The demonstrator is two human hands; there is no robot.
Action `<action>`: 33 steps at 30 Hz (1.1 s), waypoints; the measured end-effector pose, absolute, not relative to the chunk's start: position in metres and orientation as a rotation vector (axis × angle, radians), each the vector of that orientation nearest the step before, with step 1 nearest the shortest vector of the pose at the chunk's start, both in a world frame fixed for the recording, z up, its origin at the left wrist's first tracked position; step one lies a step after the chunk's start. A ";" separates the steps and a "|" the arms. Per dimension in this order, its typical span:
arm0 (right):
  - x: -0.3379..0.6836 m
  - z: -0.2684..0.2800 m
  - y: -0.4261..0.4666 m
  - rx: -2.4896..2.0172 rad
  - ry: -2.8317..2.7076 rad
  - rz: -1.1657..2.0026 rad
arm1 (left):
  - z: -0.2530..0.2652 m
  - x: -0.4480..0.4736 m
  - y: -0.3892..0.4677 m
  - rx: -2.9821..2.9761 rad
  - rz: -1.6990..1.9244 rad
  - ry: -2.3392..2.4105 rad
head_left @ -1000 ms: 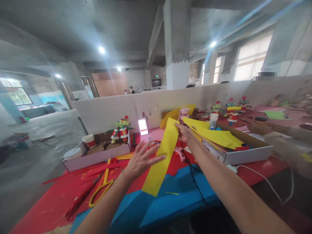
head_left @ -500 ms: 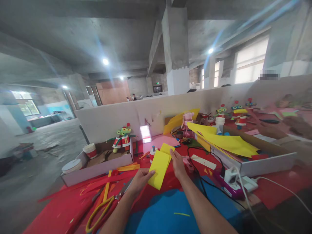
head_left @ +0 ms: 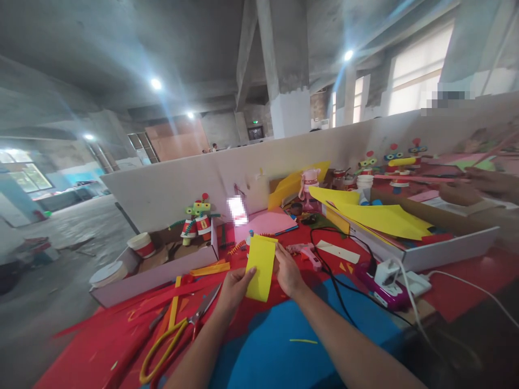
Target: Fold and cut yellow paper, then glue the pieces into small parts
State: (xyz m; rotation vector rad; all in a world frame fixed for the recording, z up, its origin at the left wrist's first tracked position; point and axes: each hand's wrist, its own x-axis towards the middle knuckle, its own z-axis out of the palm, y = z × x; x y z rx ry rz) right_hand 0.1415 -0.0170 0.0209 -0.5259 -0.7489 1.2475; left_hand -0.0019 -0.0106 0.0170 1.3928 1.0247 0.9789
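Folded yellow sheet [head_left: 260,268] pinched in both hands, above the red tabletop [head_left: 97,335].
Near: blue sheet [head_left: 312,329] under the forearms; yellow-handled scissors [head_left: 203,307] lie open to the left. Left hand [head_left: 234,286] grips the yellow sheet's left edge, thumb on top; right hand [head_left: 289,272] grasps its far right edge. Pink glue gun [head_left: 308,254] just right. Farther: two robot figures [head_left: 198,224] left, pink bottle [head_left: 310,183] right.

Lamps [head_left: 156,84] flare; window [head_left: 419,73] overexposed; ceiling [head_left: 182,38] dim; edges stretched, blurry.
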 end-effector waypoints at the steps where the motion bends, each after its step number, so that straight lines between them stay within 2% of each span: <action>1: 0.141 0.021 -0.017 -0.513 -0.744 1.255 | 0.019 -0.001 -0.012 1.381 0.979 1.029; 7: 0.140 0.017 -0.015 -0.441 -0.785 1.396 | 0.025 0.004 -0.018 1.331 0.997 1.072; 18: 0.140 0.017 -0.016 -0.485 -0.793 1.285 | 0.022 0.004 -0.017 1.231 0.952 0.959; 33: 0.145 0.018 -0.015 -0.480 -0.803 1.288 | 0.009 0.001 -0.010 1.229 0.916 0.862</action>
